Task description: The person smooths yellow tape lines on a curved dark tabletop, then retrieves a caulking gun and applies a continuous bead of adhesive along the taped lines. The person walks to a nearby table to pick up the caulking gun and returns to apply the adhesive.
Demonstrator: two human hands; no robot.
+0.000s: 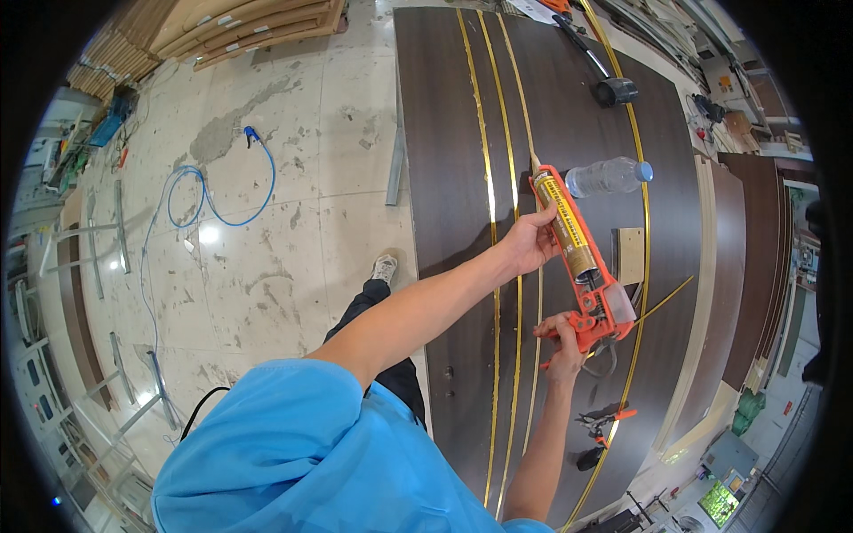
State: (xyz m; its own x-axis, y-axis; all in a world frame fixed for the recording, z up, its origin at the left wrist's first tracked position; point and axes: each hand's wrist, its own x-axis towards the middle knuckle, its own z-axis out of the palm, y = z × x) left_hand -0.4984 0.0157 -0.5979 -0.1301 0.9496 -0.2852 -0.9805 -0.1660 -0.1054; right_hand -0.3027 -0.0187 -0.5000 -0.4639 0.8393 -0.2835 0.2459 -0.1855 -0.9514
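Observation:
An orange caulking gun (597, 258) with a gold and yellow adhesive cartridge (569, 226) in it lies across both my hands. My left hand (531, 242) is closed round the side of the cartridge near its front. Lower down, my right hand (562, 349) grips the gun's handle and trigger. The nozzle tip points away from me, at a thin pale groove (515, 67) in the dark brown panel (444, 115). To its left, two gold strips (494, 209) run lengthwise along the panel.
On the panel lie a clear water bottle (604, 178), a black mallet (615, 91), a small wooden block (630, 256), a loose gold strip (641, 151) and orange-handled pliers (613, 416). A blue air hose (240, 222) coils on the tiled floor at left. Boards (240, 31) are stacked at the far left.

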